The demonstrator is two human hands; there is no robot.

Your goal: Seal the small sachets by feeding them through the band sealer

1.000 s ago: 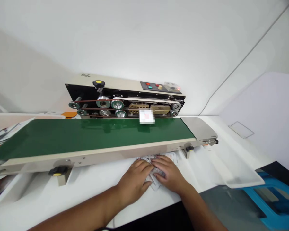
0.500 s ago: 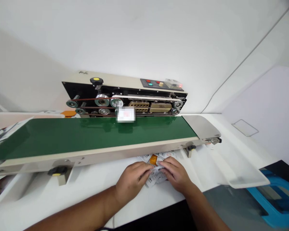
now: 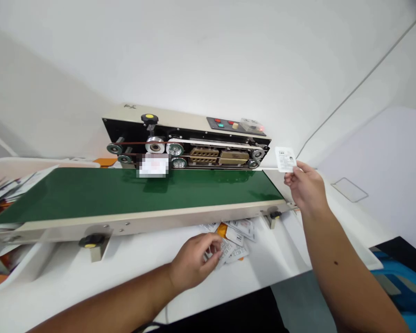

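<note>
My right hand (image 3: 307, 187) is raised by the right end of the band sealer (image 3: 190, 134), pinching a small white printed sachet (image 3: 284, 158) by its lower right corner. The sachet is upright, above the conveyor's end. My left hand (image 3: 197, 259) is low, in front of the green conveyor belt (image 3: 100, 194), its fingers loosely curled and thumb apart, with nothing visible in it. Just right of that hand lies a loose pile of printed sachets (image 3: 237, 252), some showing orange. Another white packet (image 3: 154, 165), its print pixelated, sits at the sealer's rollers over the belt.
A white bin (image 3: 21, 277) with packets stands at the left, partly under the conveyor. At the right is a white tray (image 3: 353, 243), with a blue plastic stool (image 3: 395, 286) below. Black knobs (image 3: 92, 241) project from the conveyor's front. A wall rises behind the machine.
My right hand has left the pile and risen to the right with one sachet. My left hand has parted from the sachets. The packet at the sealer has travelled left.
</note>
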